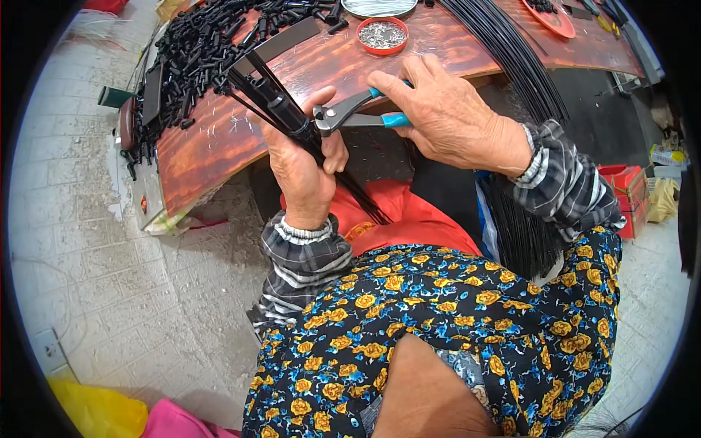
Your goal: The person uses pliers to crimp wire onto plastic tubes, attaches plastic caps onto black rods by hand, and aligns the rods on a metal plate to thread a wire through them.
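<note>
My left hand (303,171) is wrapped round a bundle of thin black rods (358,196) that looks like an umbrella frame. A black plastic cylinder (286,113) sits at its upper end, and the lower ends point toward my lap. In my right hand (464,117) are end-cutting pliers (350,113) with teal handles, held from the right with the handles spread. Their jaws are right beside the bundle, near my left fingers. Whether they bite on anything is too small to tell.
Black plastic parts (201,62) are heaped on the reddish wooden table (212,157). A red dish (383,36) holds small metal bits. Long black rods (511,55) hang over the table's edge, and more black rods (522,226) stand low on my right beside a red box (624,193).
</note>
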The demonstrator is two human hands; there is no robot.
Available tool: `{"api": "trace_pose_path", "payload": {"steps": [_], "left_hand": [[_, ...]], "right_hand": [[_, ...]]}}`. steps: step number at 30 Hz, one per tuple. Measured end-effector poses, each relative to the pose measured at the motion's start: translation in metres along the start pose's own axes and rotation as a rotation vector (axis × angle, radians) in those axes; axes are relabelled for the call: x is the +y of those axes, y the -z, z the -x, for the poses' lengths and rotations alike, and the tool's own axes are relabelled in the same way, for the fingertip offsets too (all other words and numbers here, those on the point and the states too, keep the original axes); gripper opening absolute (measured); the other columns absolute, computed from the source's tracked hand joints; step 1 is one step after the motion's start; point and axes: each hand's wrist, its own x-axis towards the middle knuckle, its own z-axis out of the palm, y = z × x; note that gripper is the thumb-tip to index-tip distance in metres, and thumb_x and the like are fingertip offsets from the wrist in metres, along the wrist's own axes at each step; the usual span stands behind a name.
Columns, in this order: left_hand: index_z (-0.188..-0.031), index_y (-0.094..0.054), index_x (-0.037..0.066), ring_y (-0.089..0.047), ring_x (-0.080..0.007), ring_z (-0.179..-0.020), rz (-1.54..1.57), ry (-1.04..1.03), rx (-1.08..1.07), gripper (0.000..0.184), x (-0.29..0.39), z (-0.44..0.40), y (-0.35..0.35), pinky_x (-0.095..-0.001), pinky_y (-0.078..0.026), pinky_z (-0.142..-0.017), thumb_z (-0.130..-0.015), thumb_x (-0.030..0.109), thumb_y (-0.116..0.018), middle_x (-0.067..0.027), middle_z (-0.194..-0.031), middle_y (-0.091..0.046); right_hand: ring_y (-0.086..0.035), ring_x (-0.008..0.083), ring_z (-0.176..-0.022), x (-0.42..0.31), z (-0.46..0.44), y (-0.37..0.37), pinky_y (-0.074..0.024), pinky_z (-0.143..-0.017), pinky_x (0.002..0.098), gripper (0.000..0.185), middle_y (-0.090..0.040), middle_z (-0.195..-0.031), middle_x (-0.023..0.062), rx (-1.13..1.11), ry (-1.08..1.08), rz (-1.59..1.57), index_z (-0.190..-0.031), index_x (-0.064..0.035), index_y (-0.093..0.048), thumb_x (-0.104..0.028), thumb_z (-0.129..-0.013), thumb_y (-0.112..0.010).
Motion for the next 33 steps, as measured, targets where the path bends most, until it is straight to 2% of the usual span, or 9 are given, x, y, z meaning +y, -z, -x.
{"api": "trace_pose_path", "payload": {"steps": [9,11,15,21,27,29,30,31,33], "left_hand": [[-0.118,-0.052,-0.004,-0.027,-0.0100,-0.038,-0.016,-0.014,0.000,0.088,-0.001,-0.001,0.001,-0.0251,-0.024,-0.038,-0.086,0.075,-0.028,0.0027,-0.049,-0.031],[-0.116,-0.057,-0.002,-0.033,-0.0091,-0.040,0.018,0.007,-0.023,0.094,-0.001,-0.001,0.004,-0.0235,-0.027,-0.039,-0.081,0.080,-0.026,0.0020,-0.050,-0.039],[-0.115,-0.057,-0.002,-0.033,-0.0092,-0.040,0.010,-0.001,-0.029,0.094,-0.002,-0.003,0.006,-0.0234,-0.027,-0.039,-0.082,0.080,-0.025,0.0019,-0.049,-0.038],[-0.114,-0.058,-0.002,-0.032,-0.0094,-0.039,-0.002,0.014,0.003,0.095,0.001,-0.002,0.002,-0.0237,-0.027,-0.039,-0.082,0.080,-0.023,0.0011,-0.049,-0.039],[-0.112,-0.059,-0.002,-0.030,-0.0094,-0.039,-0.019,0.047,0.009,0.098,-0.001,0.000,0.000,-0.0241,-0.025,-0.040,-0.080,0.082,-0.023,0.0016,-0.047,-0.036],[-0.117,-0.054,-0.004,-0.030,-0.0106,-0.039,-0.034,0.025,-0.029,0.091,-0.003,0.000,0.001,-0.0256,-0.026,-0.039,-0.085,0.077,-0.028,0.0016,-0.049,-0.033],[-0.117,-0.054,-0.004,-0.030,-0.0106,-0.039,-0.033,0.025,-0.029,0.091,-0.003,0.001,0.000,-0.0256,-0.026,-0.039,-0.085,0.077,-0.028,0.0016,-0.049,-0.033],[-0.117,-0.054,-0.004,-0.030,-0.0105,-0.039,-0.034,0.027,-0.029,0.091,-0.003,0.002,-0.001,-0.0256,-0.026,-0.039,-0.085,0.077,-0.028,0.0016,-0.049,-0.033],[-0.117,-0.054,-0.005,-0.030,-0.0104,-0.039,-0.036,0.029,-0.030,0.092,-0.002,0.002,-0.003,-0.0256,-0.026,-0.039,-0.085,0.077,-0.028,0.0015,-0.049,-0.033]], "right_hand": [[-0.050,0.0302,-0.089,-0.003,-0.001,-0.007,-0.0445,-0.076,0.0391,0.059,-0.049,-0.099,0.0142,0.124,-0.040,0.174,-0.126,-0.0049,-0.044,-0.013,-0.074,-0.069],[-0.050,0.0299,-0.089,-0.001,-0.001,-0.010,-0.0453,-0.073,0.0371,0.055,-0.050,-0.098,0.0140,0.150,-0.050,0.187,-0.124,-0.0038,-0.045,-0.014,-0.075,-0.068],[-0.052,0.0290,-0.086,0.000,-0.003,-0.012,-0.0461,-0.068,0.0355,0.050,-0.050,-0.096,0.0135,0.180,-0.048,0.214,-0.120,-0.0034,-0.047,-0.016,-0.076,-0.068],[-0.055,0.0254,-0.076,0.001,-0.005,-0.005,-0.0467,-0.061,0.0343,0.029,-0.052,-0.086,0.0099,0.165,-0.057,0.262,-0.097,-0.0052,-0.052,-0.020,-0.077,-0.068],[-0.062,0.0266,-0.074,0.010,-0.012,0.021,-0.0475,-0.057,0.0377,0.030,-0.057,-0.076,0.0105,-0.011,-0.011,0.273,-0.084,-0.0056,-0.052,-0.029,-0.077,-0.069],[-0.064,0.0291,-0.069,0.010,-0.019,0.039,-0.0474,-0.057,0.0410,0.035,-0.057,-0.067,0.0142,-0.225,0.008,0.159,-0.077,-0.0042,-0.054,-0.036,-0.078,-0.069],[-0.062,0.0320,-0.060,0.012,-0.023,0.042,-0.0456,-0.054,0.0428,0.042,-0.054,-0.058,0.0171,-0.225,0.020,0.111,-0.073,-0.0028,-0.056,-0.043,-0.082,-0.066],[-0.062,0.0320,-0.060,0.013,-0.030,0.047,-0.0456,-0.054,0.0428,0.042,-0.054,-0.058,0.0171,-0.226,0.019,0.111,-0.073,-0.0028,-0.056,-0.043,-0.082,-0.066],[-0.060,0.0310,-0.058,0.019,-0.043,0.056,-0.0441,-0.052,0.0416,0.048,-0.054,-0.057,0.0165,-0.613,-0.082,-0.179,-0.071,-0.0010,-0.057,-0.047,-0.085,-0.064]]}}
